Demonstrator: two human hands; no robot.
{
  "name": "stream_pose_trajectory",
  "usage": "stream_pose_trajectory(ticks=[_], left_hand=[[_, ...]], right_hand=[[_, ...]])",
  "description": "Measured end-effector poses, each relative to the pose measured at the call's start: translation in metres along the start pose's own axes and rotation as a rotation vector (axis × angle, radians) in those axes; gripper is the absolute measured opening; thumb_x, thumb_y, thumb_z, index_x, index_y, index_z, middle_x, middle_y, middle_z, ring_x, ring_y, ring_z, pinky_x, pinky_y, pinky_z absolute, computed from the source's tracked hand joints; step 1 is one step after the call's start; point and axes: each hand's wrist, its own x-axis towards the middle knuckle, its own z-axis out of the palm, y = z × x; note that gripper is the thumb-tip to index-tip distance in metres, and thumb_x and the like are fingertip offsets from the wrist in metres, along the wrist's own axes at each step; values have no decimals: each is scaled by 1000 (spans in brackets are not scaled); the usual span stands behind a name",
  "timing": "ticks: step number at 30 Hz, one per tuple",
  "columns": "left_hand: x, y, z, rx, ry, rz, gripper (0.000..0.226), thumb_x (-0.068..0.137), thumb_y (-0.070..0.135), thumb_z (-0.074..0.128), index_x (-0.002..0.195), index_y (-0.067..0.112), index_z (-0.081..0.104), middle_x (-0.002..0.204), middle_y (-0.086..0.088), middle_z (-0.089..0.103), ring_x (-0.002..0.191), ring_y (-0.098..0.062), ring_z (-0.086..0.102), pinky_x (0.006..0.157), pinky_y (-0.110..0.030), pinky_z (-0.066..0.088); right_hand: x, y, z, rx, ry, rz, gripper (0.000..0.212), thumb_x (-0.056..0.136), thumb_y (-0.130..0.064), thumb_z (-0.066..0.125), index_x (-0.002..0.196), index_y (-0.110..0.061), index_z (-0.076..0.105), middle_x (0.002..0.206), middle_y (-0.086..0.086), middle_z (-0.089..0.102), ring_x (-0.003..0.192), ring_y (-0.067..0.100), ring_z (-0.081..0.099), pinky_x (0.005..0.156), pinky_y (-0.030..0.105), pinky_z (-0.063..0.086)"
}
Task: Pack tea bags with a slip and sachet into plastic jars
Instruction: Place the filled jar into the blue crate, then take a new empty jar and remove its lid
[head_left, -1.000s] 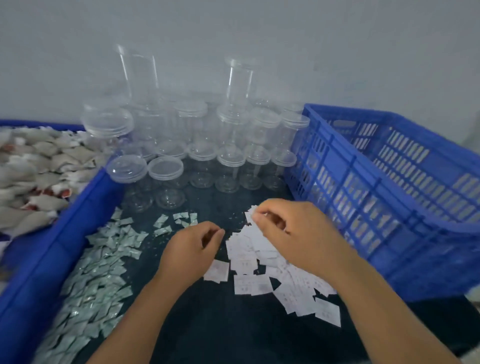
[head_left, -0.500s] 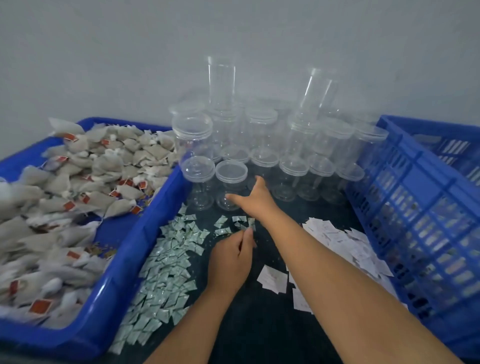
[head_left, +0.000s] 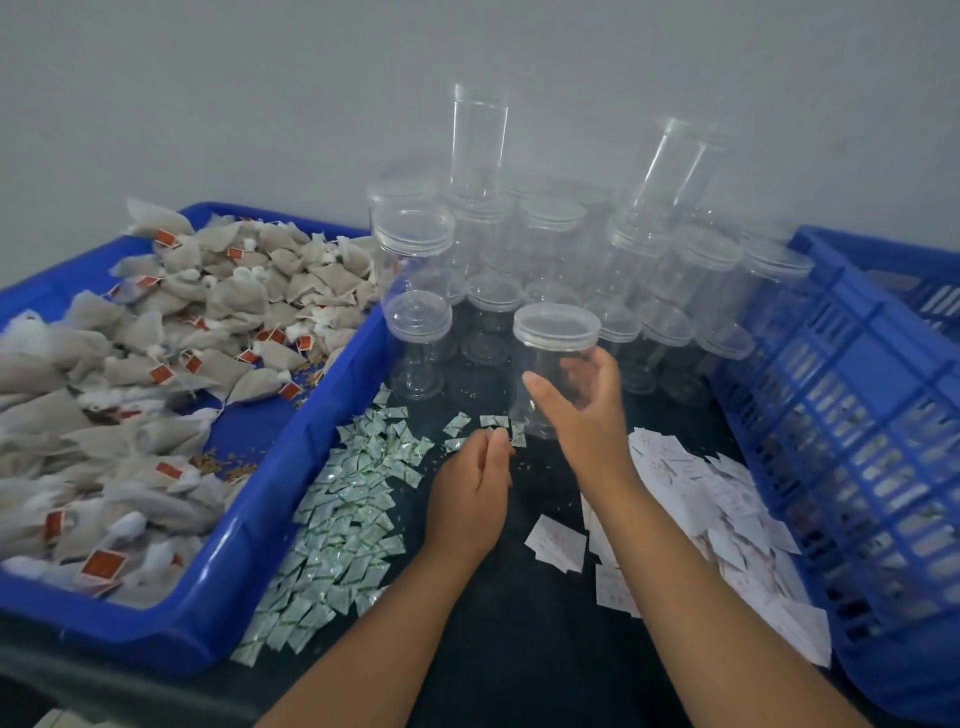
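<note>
Right hand (head_left: 582, 415) grips a lidded jar (head_left: 555, 328); left hand (head_left: 467, 493) fingers (head_left: 494, 442) curled, hold unclear

Both bare forearms reach in from the near edge of the worktop (head_left: 519, 654). The right hand (head_left: 582, 415) is raised, thumb in front and fingers curled behind a clear lidded jar (head_left: 553, 338), gripping its lower half. The left hand (head_left: 467, 499) sits lower, just left of it, back upward, fingertips (head_left: 496, 442) bunched together; whether they pinch anything is unclear.

Head-worn view, forward and downward.
</note>
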Motion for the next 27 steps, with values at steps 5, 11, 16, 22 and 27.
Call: stream_pose_trajectory(ticks=[5, 11, 16, 22, 27], left_hand=[[-1, 0, 0, 16, -35, -10, 49, 101, 63, 22, 86, 35, 59, 78, 11, 65, 72, -8, 62, 69, -37, 51], [-8, 2, 0, 152, -131, 18, 46, 106, 56, 35, 77, 33, 62, 78, 15, 67, 72, -3, 61, 65, -33, 45], [-6, 40, -17, -203, -136, -114, 35, 109, 48, 44, 110, 30, 74, 104, 16, 74, 96, 1, 68, 85, -30, 51], [-8, 102, -45, 362, -607, 493, 55, 86, 62, 73, 137, 47, 59, 133, 28, 57, 125, 3, 55, 102, -12, 43], [-30, 110, -33, 619, -366, 438, 39, 95, 66, 53, 126, 42, 57, 126, 18, 60, 109, -10, 61, 90, -37, 54]], right_hand=[[-102, 19, -30, 169, 30, -59, 62, 85, -45, 78, 141, -36, 53, 136, -16, 66, 129, 16, 67, 99, 55, 61], [-131, 39, -32, 157, 22, -1, 75, 80, -48, 76, 147, -23, 51, 143, -11, 64, 131, 11, 65, 93, 24, 59], [-127, 43, -33, 133, -46, -4, 71, 82, -51, 77, 145, -27, 54, 138, -13, 69, 127, 10, 68, 98, 26, 59], [-129, 44, -31, 134, -162, -58, 78, 71, -36, 96, 136, -23, 56, 125, -12, 70, 115, 15, 73, 88, 27, 62], [-132, 45, -30, -144, -28, -182, 61, 68, -41, 91, 116, -50, 55, 115, -25, 67, 100, 2, 70, 74, 10, 50]])
